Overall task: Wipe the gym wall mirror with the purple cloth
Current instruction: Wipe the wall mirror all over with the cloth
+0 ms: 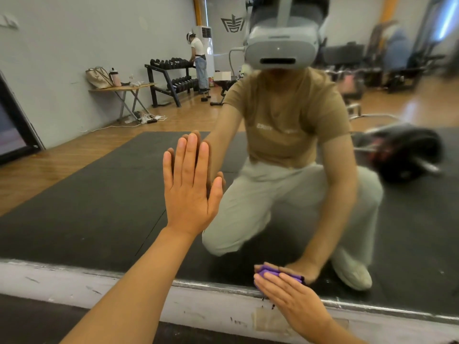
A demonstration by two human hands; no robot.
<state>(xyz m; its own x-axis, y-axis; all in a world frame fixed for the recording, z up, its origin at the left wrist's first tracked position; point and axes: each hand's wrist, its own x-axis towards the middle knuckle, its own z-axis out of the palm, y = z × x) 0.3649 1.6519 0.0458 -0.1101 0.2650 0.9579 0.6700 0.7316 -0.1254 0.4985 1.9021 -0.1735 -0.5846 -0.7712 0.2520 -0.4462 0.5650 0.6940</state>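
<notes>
We've got our left hand (190,184) flat on the mirror (104,194), fingers straight and together, pointing up, palm on the glass and meeting its own reflection. Our right hand (285,291) is lower down and off to the right of it, well apart, fingers also straight, pressing the purple cloth (267,271) against the glass right at the mirror's bottom edge. The cloth is bunched up under the fingertips, only its top bit peeking out above them. Just below that hand there's the metal trim (211,285) and then a scuffed white ledge (74,284). In the glass above the right hand we see ourselves crouching, headset on, tan tee, light trousers. Way up past the left hand, the reflection shows a dumbbell rack (173,78), a folding table (124,89) with a bag, and another person standing at the rack.
</notes>
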